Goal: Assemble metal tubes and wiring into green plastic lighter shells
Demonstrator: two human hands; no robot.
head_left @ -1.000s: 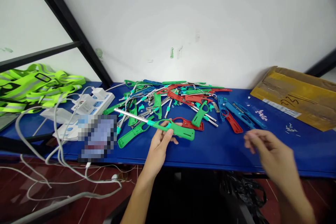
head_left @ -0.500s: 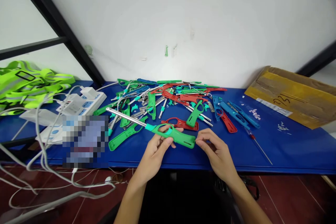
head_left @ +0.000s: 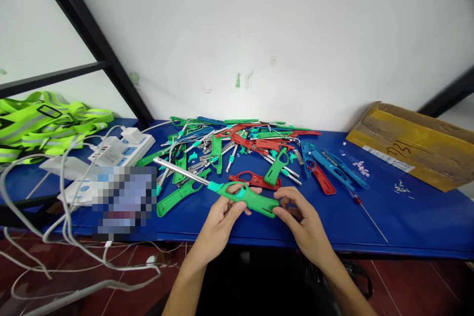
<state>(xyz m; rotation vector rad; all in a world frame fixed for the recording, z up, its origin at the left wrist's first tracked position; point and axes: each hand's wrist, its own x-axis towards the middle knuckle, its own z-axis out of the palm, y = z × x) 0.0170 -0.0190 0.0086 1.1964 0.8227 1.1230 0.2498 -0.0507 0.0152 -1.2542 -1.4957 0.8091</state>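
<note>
A green long-reach gas lighter (head_left: 255, 201) with a silver metal barrel is held above the front of the blue table. My left hand (head_left: 224, 218) is closed around its middle by the trigger loop, the barrel pointing up and left. At the handle's rear end my right hand (head_left: 299, 215) grips with thumb and fingers. Just beyond the lighter lie a red handle shell (head_left: 252, 177) and a green handle shell (head_left: 277, 167). Another green shell (head_left: 181, 195) rests left of my left hand.
Lighter parts in several colours are heaped along the wall. On the right are blue shells (head_left: 333, 164), a screwdriver (head_left: 370, 217), small loose pieces (head_left: 361, 169) and a taped cardboard box (head_left: 411, 145). Power strips (head_left: 138, 147), cables and a reflective harness (head_left: 52, 123) occupy the left.
My right fingers have moved from pinching just behind the handle's tip to gripping the end itself. The handle has rolled a little. The camera view has shifted slightly.
</note>
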